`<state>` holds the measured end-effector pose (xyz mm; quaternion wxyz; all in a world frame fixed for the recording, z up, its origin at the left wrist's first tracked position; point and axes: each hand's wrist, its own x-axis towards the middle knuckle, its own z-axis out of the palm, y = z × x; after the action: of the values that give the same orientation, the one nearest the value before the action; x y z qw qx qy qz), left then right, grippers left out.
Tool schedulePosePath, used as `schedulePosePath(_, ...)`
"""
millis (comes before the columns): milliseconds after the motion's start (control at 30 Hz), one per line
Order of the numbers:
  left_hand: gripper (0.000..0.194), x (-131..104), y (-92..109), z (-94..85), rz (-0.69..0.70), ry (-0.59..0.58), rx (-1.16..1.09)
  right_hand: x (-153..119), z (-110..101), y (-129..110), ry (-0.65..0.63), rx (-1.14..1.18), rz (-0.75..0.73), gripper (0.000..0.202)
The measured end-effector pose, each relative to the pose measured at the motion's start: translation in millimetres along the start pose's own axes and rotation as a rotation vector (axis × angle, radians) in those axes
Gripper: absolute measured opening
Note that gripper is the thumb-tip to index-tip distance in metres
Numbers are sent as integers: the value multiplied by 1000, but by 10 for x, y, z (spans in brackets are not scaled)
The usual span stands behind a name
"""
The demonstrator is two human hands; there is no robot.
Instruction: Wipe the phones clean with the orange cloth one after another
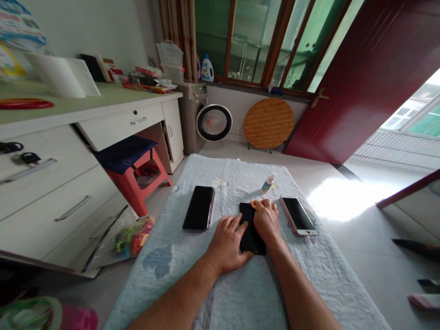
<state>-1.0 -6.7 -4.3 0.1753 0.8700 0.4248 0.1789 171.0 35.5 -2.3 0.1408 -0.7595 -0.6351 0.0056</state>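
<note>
A black smartphone [249, 233] lies screen up on the cloth-covered table. My left hand [227, 245] grips it from the left, thumb at the near edge and index finger over the side. Pressed onto the far right part of the screen is my right hand [266, 221], closed on a small orange cloth [254, 204], mostly hidden under the fingers. A second dark phone [199, 208] rests to the left, apart from my hands. To the right lies a white-framed phone [298, 215]. Beyond my right hand stands a small spray bottle [268, 183] with a white cap.
The table bears a pale blue quilted cloth [192, 288]. Left of it are a red stool [137, 178], a bag of colourful things [132, 238] and a white desk [110, 114]. A washing machine [192, 119] with its door ajar and a round wooden tabletop [268, 123] stand behind.
</note>
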Motion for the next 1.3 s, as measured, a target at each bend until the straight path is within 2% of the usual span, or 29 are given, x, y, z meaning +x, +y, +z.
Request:
schedulePosePath(233, 80, 13, 6, -46, 19, -17, -21, -42, -16, -120, -54, 153, -280, 33)
schedulePosePath(400, 80, 9, 18, -63, 40, -13, -33, -47, -17, -131, -93, 192, -366, 32)
schedulePosePath(600, 80, 5, 32, -48, 16, -18, -16, -15, 23, -44, -29, 73, -245, 36)
schedulePosePath(933, 79, -11, 22, 14, 2, 9, -8, -18, -109, 64, -55, -88, 3, 37)
schedulePosePath(1300, 80, 4, 42, -4, -77, -9, 25, -141, -283, 94, -155, -45, -122, 23)
